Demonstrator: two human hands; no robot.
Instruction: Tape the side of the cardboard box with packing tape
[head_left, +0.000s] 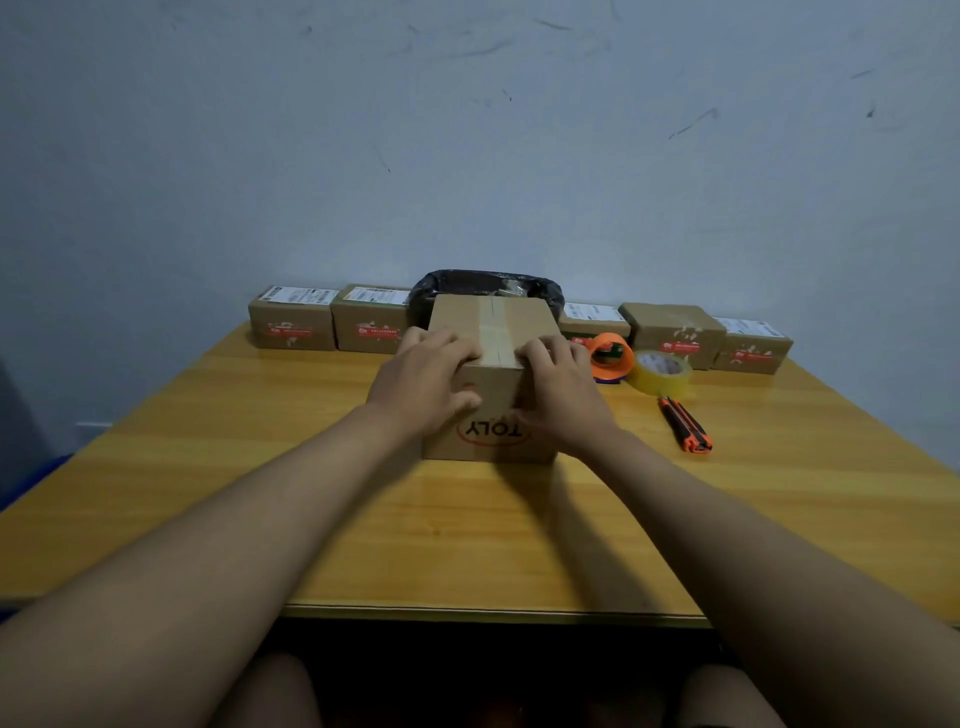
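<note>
A brown cardboard box (491, 325) stands in the middle of the wooden table, its near face printed with an upside-down red logo. A strip of clear tape (492, 332) runs along the top seam toward me. My left hand (423, 384) lies over the box's near top edge on the left, fingers on top and thumb down the front face. My right hand (558, 389) lies the same way on the right. Both press on the box beside the tape. A roll of clear packing tape (658, 372) lies to the right of the box.
An orange tape dispenser (613, 356) sits between the box and the roll. An orange and black utility knife (685, 424) lies further right. Several small labelled boxes (292, 325) line the wall. A black bag (485, 286) stands behind the box. The table's near edge (493, 613) is close to my knees.
</note>
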